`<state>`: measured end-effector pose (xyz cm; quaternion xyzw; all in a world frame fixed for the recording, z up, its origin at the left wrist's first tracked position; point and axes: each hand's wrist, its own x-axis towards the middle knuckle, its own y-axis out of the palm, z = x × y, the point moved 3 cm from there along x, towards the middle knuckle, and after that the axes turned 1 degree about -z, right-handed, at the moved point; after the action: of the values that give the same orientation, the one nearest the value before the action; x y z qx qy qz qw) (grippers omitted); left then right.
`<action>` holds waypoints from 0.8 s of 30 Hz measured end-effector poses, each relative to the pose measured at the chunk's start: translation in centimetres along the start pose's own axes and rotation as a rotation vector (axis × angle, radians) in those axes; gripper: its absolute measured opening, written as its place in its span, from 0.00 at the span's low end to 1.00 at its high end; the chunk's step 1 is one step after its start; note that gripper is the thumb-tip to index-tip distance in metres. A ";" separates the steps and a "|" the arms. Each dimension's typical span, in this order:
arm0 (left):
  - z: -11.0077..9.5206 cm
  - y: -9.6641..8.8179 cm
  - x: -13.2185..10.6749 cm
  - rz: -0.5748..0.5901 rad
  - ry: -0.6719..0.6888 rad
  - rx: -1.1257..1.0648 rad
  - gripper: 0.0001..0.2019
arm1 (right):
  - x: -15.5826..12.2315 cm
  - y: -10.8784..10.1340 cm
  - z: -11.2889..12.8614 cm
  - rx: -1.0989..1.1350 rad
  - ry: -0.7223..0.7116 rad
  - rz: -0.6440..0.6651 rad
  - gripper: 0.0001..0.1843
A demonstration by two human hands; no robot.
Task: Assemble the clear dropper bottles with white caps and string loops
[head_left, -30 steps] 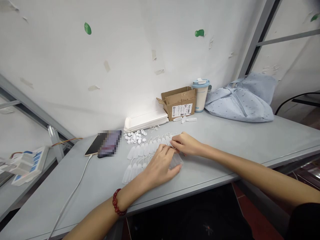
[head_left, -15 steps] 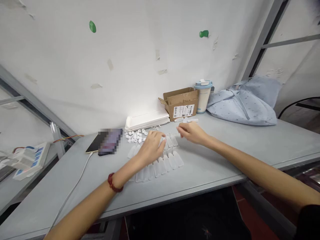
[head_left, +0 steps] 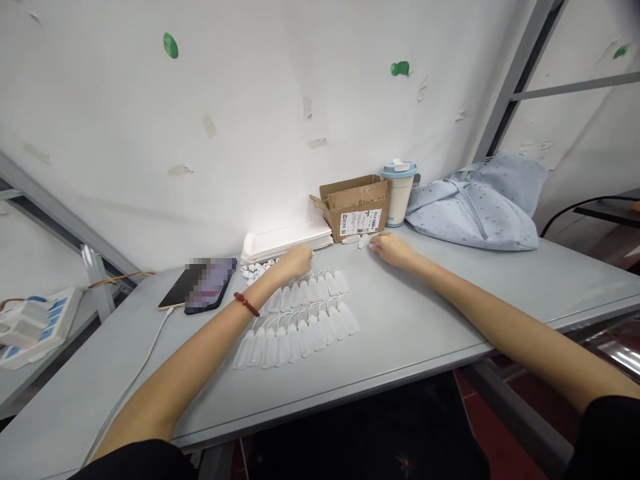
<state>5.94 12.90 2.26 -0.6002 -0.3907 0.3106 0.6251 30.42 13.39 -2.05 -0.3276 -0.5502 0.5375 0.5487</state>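
Touching the loose small bottles point(head_left: 363, 242) before the cardboard box point(head_left: 363, 212), the right hand point(head_left: 376, 244) has its fingers bunched; whether they grip one, I cannot tell. Left hand point(head_left: 299, 261), fingers curled, lies over the worktop point(head_left: 400, 327) just behind a back row of translucent bottles point(head_left: 313, 290); its fingertips are hidden, so its hold cannot be told. Nearer the person lies a front row of bottles point(head_left: 306, 339), side by side. White caps point(head_left: 251, 272) are heaped beside the left forearm, the stacked white trays point(head_left: 287, 241) behind them. Farther out: a lidded cup point(head_left: 399, 197) right of the box, a pale blue bag point(head_left: 475, 213), and two phones point(head_left: 213, 293) at left.
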 end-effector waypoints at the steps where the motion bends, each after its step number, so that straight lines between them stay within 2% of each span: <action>1: -0.1 -0.5 -0.7 -0.027 0.005 -0.008 0.13 | -0.1 -0.1 0.1 0.010 0.002 -0.006 0.14; 5: -0.3 -2.8 -4.9 -0.168 0.033 -0.050 0.13 | -0.6 -0.8 1.0 0.080 -0.007 -0.042 0.13; 7: -0.1 -3.7 -7.3 -0.389 0.054 -0.185 0.10 | -1.0 -1.3 2.0 0.130 -0.029 -0.075 0.12; 10: 0.5 -3.5 -9.5 -0.556 0.040 -0.283 0.07 | -2.1 -2.1 4.4 0.210 -0.071 -0.119 0.12; 11: 0.7 -3.2 -9.8 -0.580 0.018 -0.320 0.06 | -2.6 -2.3 5.5 0.253 -0.095 -0.127 0.12; 13: 0.7 -2.5 -9.9 -0.603 -0.026 -0.403 0.09 | -3.9 -2.7 7.7 0.483 -0.198 -0.157 0.11; 15: 0.2 -2.2 -9.8 -0.604 -0.040 -0.483 0.09 | -5.4 -3.0 9.9 0.587 -0.310 -0.203 0.11; 20: -2.1 -2.8 -10.4 -0.587 0.030 -0.562 0.03 | -8.8 -3.6 13.7 0.558 -0.648 -0.309 0.13; 22: -2.8 -3.1 -10.9 -0.604 0.061 -0.584 0.03 | -9.2 -3.5 14.0 0.540 -0.705 -0.337 0.14; 24: -3.3 -3.2 -11.2 -0.623 0.091 -0.597 0.03 | -9.1 -3.3 13.9 0.524 -0.704 -0.350 0.14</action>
<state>2.86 1.32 4.25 -0.6210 -0.5980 -0.0463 0.5046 19.57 0.79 1.29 0.1219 -0.5957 0.6359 0.4753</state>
